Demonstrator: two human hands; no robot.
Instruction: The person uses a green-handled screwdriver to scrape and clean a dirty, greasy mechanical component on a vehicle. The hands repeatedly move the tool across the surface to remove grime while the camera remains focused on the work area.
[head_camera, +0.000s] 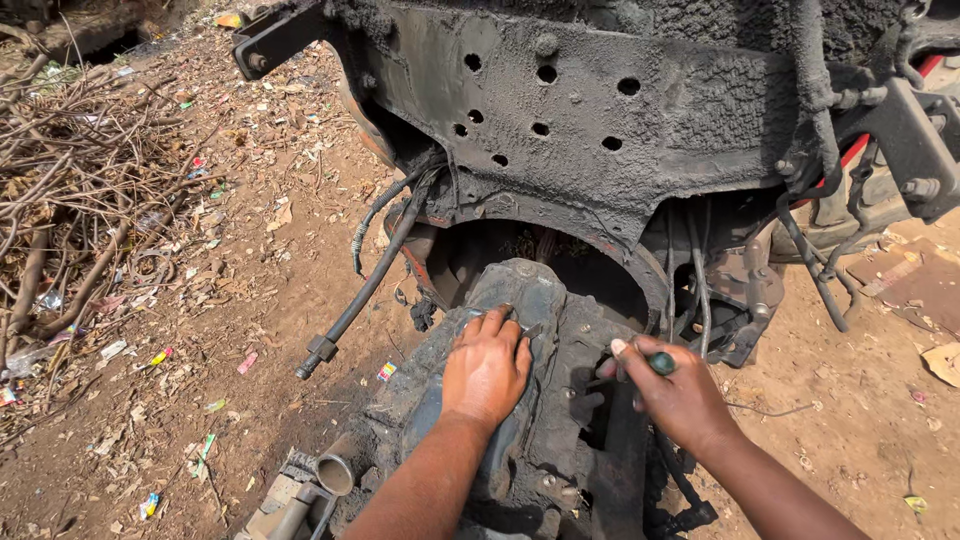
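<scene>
While the left hand (487, 368) lies flat, fingers spread, on top of the grimy gearbox housing (530, 400), the right hand (672, 395) is closed round a green-handled tool (661, 363), prob. a screwdriver; its tip is hidden behind the fingers, so can't tell what it bears on. Housing sits on the dirt ground (200, 330), its front end just under the round opening of the black, grease-caked chassis frame (600, 120) w/ its row of holes.

Risks, as I judge them:
- Everything is coated in oily muck, so the flat left palm could slide off if weight goes on it; no grip there, just pressure.
- Tool could slip off a greasy fastener and jab toward the left hand, which rests close by on the same casting.
- Loose black hose (365, 290) w/ metal end fitting hangs just left of the housing; wiring (695, 270) dangles at right near the right hand. Either could snag a wrist or the tool.
- Housing looks heavy and rests on uneven soil; it could rock or roll toward the pipe stub (335, 472) at its near-left corner.
</scene>
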